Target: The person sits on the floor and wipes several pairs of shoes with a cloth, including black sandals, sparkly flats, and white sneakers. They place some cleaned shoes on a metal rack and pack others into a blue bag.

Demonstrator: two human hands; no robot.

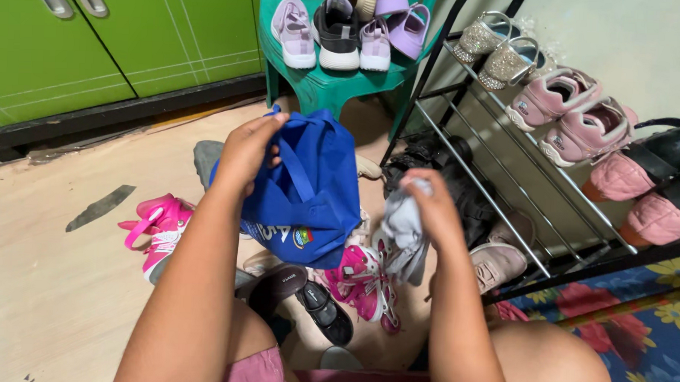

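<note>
Two hands: left hand (245, 151) on one blue bag (306, 190), right hand (430, 205) on one grey cloth (405, 231).

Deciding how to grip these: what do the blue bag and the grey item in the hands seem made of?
Blue bag with handles, held by the left hand: looks like matte non-woven fabric, folding stiffly. Grey item in the right hand: soft cloth or knit, drooping limply; exact kind unclear.

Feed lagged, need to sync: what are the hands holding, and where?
Left hand grips the blue bag at its top edge; right hand clutches a bunched grey cloth at its upper end.
</note>
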